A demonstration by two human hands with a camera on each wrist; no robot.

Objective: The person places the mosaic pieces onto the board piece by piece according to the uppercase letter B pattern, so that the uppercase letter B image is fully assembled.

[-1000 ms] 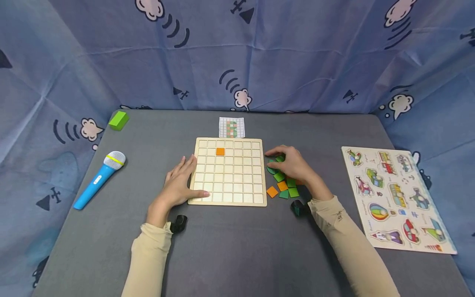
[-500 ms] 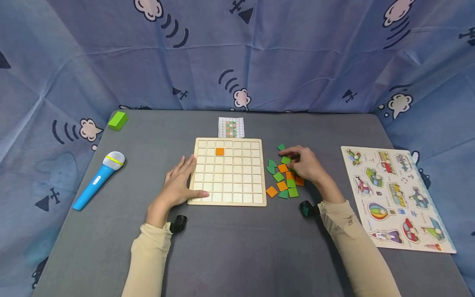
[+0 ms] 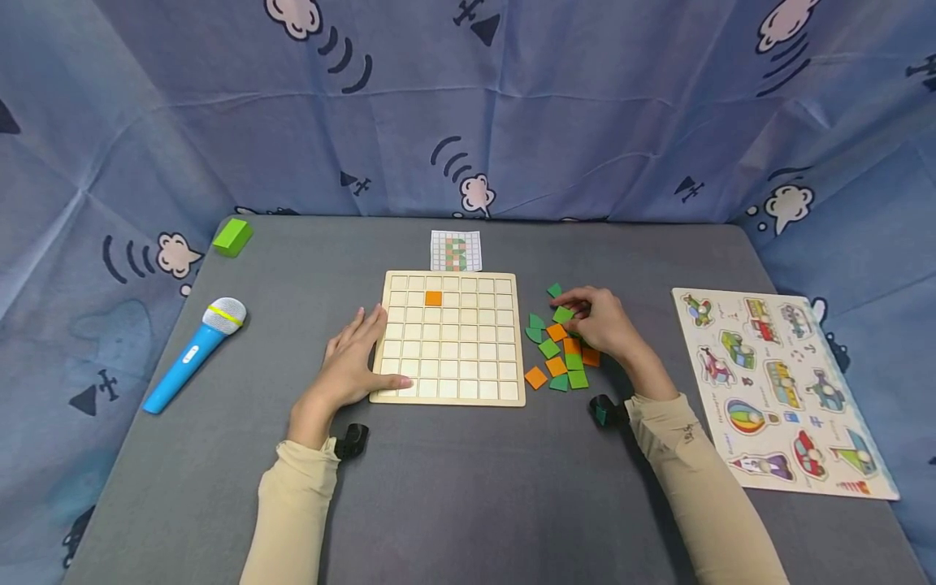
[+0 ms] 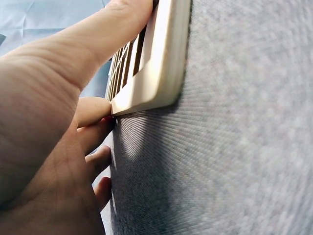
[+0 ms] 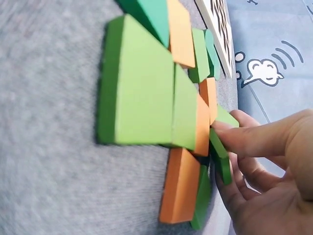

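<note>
A pale wooden grid board (image 3: 468, 357) lies flat, with one orange square tile (image 3: 434, 299) in its upper part. My left hand (image 3: 351, 357) rests at its left side, thumb on the lower left corner and straight fingers along the edge. The left wrist view shows the thumb over the board's rim (image 4: 166, 54). To the board's right, my right hand (image 3: 603, 321) is among loose green and orange tiles (image 3: 556, 366). In the right wrist view its thumb and fingers pinch a tilted green tile (image 5: 221, 154); the fingertips are partly hidden.
A small printed pattern card (image 3: 456, 251) lies behind the board. At the left are a blue toy microphone (image 3: 197, 353) and a green block (image 3: 233, 238). A picture puzzle board (image 3: 782, 394) lies at the right, and a blue curtain (image 3: 409, 106) hangs around the grey table.
My right hand has moved right, away from the board's edge, uncovering several tiles, then stayed nearly still over the last half second. The left hand and the board have not moved.
</note>
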